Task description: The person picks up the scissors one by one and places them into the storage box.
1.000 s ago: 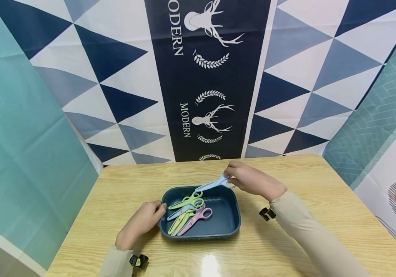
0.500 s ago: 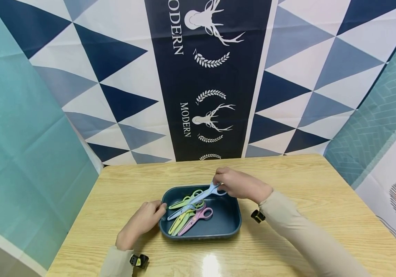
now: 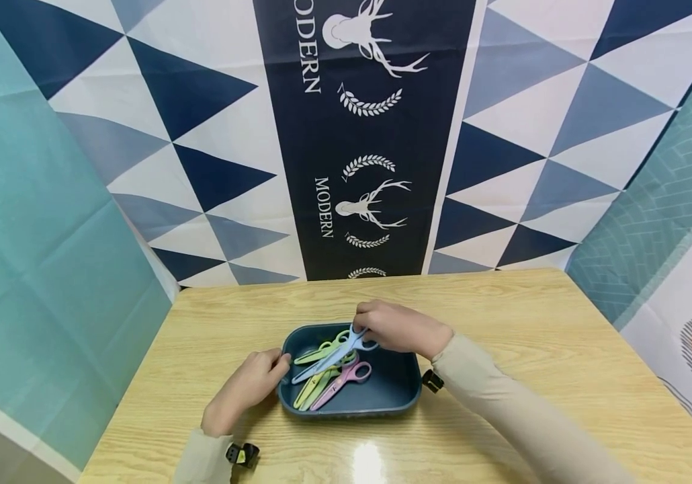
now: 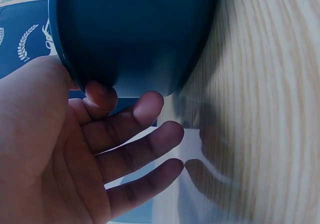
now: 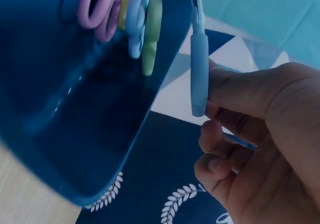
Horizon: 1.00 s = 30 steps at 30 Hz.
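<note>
A dark blue plastic bin (image 3: 382, 409) stands on the table. My left hand (image 3: 251, 382) grips its left wall; in the left wrist view the thumb and index finger pinch the bin's edge (image 4: 132, 87) while the other fingers extend outside. My right hand (image 3: 399, 327) holds light blue scissors (image 5: 199, 69) by a handle loop, tilted above the bin's back part, blades down and left. Beneath lie several more scissors: pink scissors (image 3: 335, 388), yellow scissors (image 3: 306, 391) and green scissors (image 3: 312, 355). Another light blue pair (image 5: 135, 19) is among them, mostly hidden from the head camera.
The wooden table (image 3: 213, 323) carries the bin near its middle. A patterned cloth (image 3: 370, 134) with deer prints hangs behind it, and teal sheets (image 3: 50, 269) line the sides. Small black wrist cameras (image 3: 243, 456) sit at both cuffs.
My right hand has moved left and slightly down with the light blue scissors, from over the bin's back rim to above the other scissors. The left hand keeps its hold.
</note>
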### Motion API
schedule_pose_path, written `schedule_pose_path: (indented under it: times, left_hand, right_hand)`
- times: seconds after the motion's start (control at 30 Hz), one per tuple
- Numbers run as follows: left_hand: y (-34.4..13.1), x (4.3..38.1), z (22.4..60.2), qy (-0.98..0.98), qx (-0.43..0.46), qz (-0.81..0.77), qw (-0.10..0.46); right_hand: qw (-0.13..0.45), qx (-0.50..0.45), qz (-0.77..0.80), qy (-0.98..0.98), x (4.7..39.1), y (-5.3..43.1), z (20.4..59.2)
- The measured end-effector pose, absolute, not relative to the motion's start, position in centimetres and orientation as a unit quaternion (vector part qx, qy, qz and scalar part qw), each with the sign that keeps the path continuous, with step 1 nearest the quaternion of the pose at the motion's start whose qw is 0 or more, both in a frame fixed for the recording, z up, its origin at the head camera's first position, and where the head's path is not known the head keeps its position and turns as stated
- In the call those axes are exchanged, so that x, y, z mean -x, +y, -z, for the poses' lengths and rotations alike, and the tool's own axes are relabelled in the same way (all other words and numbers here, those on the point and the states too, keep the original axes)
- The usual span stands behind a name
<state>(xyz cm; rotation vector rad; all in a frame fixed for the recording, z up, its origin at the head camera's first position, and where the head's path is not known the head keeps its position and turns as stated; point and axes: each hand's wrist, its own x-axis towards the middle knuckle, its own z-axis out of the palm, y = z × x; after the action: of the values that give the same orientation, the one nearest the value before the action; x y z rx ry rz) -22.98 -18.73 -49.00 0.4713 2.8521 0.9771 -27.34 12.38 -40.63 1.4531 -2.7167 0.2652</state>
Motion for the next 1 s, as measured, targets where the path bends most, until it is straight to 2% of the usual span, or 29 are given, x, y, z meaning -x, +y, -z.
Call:
schedule_pose_path:
  times: [0.33, 0.8, 1.0]
  left_hand:
    - [-18.8, 23.0, 49.3, 0.935, -0.154, -0.315, 0.042]
    - [-18.0, 23.6, 49.7, 0.933, -0.169, -0.315, 0.043]
    - [-18.2, 23.3, 49.9, 0.939, -0.157, -0.303, 0.042]
  right_hand:
    - [-0.029, -0.47, -0.073, -0.879, 27.2, 10.5, 41.2]
    - [-0.118, -0.42, -0.039, -0.899, 26.1, 9.7, 42.0]
    - [-0.112, -0.446, -0.09, -0.883, 26.1, 10.4, 41.6]
